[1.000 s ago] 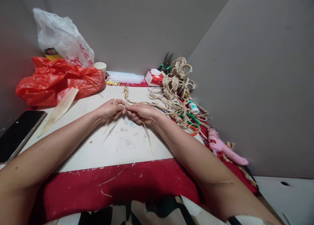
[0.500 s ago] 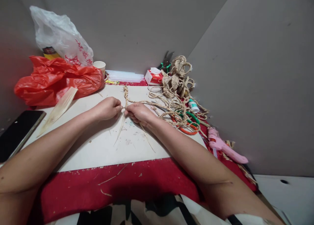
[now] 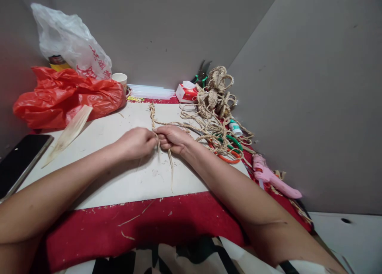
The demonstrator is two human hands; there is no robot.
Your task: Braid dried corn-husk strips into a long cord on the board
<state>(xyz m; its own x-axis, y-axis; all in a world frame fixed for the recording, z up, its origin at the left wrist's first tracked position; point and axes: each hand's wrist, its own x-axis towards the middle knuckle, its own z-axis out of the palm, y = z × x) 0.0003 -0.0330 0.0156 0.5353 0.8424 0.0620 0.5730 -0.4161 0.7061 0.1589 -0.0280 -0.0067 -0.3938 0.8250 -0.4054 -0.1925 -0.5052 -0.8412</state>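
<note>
A short straw braid [image 3: 152,115] lies on the white board [image 3: 119,190], running away from me. At its near end my left hand [image 3: 141,142] and my right hand [image 3: 172,138] meet, both closed. Pinched in the left fingers is a thin straw strand [image 3: 158,142]. My right fingers grip the braid's near end, and a second loose strand [image 3: 171,166] hangs below that hand. From the braid a thin straw cord [image 3: 179,124] runs right into a tangled heap of cord [image 3: 215,126]. The exact crossing of the strands is hidden by the fingers.
Left are a red plastic bag [image 3: 71,98], a dry husk strip [image 3: 70,136] and a phone [image 3: 22,162]. Behind stand a paper cup [image 3: 119,79], glue sticks [image 3: 151,92] and a tissue pack [image 3: 186,92]. Right are scissors [image 3: 231,159] and a pink glue gun [image 3: 273,179].
My left hand has moved right and slightly toward me, up against the right hand. The strand in it now bends down between the hands. The right hand has barely moved.
</note>
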